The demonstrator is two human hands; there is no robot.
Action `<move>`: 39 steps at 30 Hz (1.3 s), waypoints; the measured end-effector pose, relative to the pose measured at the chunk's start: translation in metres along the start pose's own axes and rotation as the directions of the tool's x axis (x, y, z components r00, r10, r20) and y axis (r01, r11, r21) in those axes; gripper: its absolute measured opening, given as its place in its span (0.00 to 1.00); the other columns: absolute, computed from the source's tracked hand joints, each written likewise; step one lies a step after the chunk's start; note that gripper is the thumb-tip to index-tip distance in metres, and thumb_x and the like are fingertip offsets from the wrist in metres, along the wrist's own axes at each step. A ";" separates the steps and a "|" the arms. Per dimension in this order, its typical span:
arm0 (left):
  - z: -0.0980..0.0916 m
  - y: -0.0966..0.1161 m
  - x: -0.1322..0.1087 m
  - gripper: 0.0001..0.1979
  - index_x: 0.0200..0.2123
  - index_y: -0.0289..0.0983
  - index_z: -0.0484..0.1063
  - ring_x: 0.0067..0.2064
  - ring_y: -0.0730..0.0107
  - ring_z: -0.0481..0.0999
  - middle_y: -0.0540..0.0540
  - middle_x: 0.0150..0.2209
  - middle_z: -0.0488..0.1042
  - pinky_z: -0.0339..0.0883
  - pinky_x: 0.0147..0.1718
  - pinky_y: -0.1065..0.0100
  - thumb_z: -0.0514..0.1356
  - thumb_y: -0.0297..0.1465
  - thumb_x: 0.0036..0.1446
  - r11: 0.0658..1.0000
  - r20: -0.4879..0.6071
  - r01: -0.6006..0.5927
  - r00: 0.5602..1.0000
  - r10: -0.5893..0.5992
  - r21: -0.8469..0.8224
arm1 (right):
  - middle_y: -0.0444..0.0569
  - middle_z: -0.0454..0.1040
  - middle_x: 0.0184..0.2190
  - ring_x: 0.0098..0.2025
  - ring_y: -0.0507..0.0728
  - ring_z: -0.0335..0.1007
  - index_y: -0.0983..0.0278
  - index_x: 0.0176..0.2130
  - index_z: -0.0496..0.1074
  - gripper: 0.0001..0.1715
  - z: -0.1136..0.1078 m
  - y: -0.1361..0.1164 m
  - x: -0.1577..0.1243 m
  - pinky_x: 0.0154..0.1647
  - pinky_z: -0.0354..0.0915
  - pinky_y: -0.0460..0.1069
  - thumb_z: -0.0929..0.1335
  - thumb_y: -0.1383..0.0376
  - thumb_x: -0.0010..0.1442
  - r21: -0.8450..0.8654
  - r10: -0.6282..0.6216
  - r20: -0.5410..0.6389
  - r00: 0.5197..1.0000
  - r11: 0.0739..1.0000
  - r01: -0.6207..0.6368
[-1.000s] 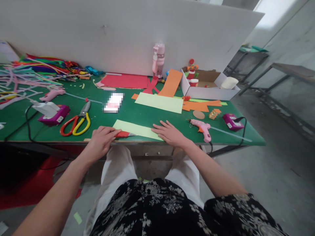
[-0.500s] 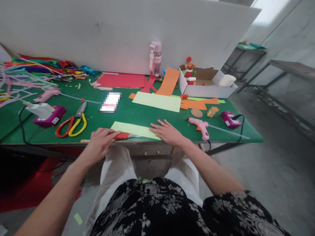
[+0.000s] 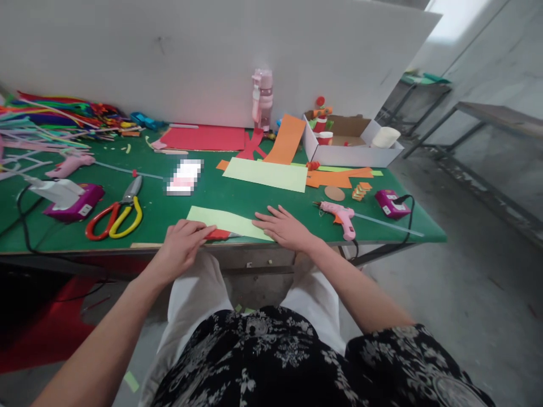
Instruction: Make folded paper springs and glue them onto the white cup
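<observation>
Along the green table's (image 3: 220, 195) near edge, the left hand (image 3: 184, 243) grips a red-handled blade (image 3: 218, 234) at a pale green strip (image 3: 231, 220), seemingly whole yet, under the flat, spread right hand (image 3: 284, 228), with another pale sheet (image 3: 265, 174) farther back, untouched.

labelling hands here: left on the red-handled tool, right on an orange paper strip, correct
Wrong colour: the head view shows the right hand on a pale green paper strip; the left hand is on the red-handled tool.

Green strip (image 3: 229, 220) matt paper; tabletop (image 3: 178, 208) smooth.
</observation>
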State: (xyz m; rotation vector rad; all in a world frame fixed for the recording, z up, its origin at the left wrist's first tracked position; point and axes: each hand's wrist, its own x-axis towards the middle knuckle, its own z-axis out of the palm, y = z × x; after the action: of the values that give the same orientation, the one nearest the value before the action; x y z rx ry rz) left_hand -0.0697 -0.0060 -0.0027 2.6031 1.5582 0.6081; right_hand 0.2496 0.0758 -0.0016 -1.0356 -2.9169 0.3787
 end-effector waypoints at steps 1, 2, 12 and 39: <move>0.000 0.000 0.000 0.21 0.57 0.42 0.72 0.45 0.55 0.69 0.40 0.45 0.75 0.60 0.42 0.57 0.46 0.30 0.67 1.000 -0.003 0.000 1.000 0.000 0.000 | 0.40 0.54 0.71 0.75 0.66 0.40 0.53 0.70 0.57 0.29 0.000 0.000 0.000 0.73 0.40 0.66 0.53 0.57 0.74 0.000 0.003 0.008 1.000 1.000 -0.003; 0.000 0.001 0.000 0.21 0.57 0.42 0.72 0.45 0.56 0.69 0.40 0.45 0.75 0.60 0.42 0.57 0.46 0.31 0.67 1.000 -0.006 0.004 1.000 -0.004 0.002 | 0.40 0.53 0.72 0.75 0.66 0.39 0.53 0.70 0.57 0.29 -0.001 -0.001 0.000 0.73 0.39 0.66 0.53 0.57 0.74 0.001 0.005 0.015 1.000 1.000 -0.005; 0.000 0.007 0.005 0.22 0.57 0.43 0.72 0.46 0.55 0.69 0.41 0.45 0.76 0.60 0.41 0.57 0.46 0.30 0.66 1.000 0.016 -0.004 1.000 0.004 0.010 | 0.40 0.54 0.71 0.75 0.65 0.39 0.52 0.70 0.57 0.29 0.001 0.001 0.000 0.73 0.40 0.67 0.53 0.57 0.74 0.016 -0.008 -0.012 1.000 1.000 0.008; 0.000 -0.007 0.008 0.22 0.55 0.41 0.73 0.48 0.55 0.70 0.40 0.46 0.76 0.61 0.41 0.58 0.45 0.28 0.65 1.000 0.028 -0.009 1.000 0.009 0.020 | 0.37 0.51 0.72 0.75 0.68 0.38 0.47 0.69 0.57 0.28 0.001 0.013 -0.007 0.72 0.38 0.68 0.52 0.54 0.74 -0.001 0.037 -0.010 0.999 0.999 -0.037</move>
State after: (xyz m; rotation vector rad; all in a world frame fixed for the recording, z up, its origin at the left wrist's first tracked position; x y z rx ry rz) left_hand -0.0723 0.0049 -0.0022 2.6230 1.5542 0.5575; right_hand 0.2630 0.0810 -0.0054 -1.0899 -2.8931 0.3719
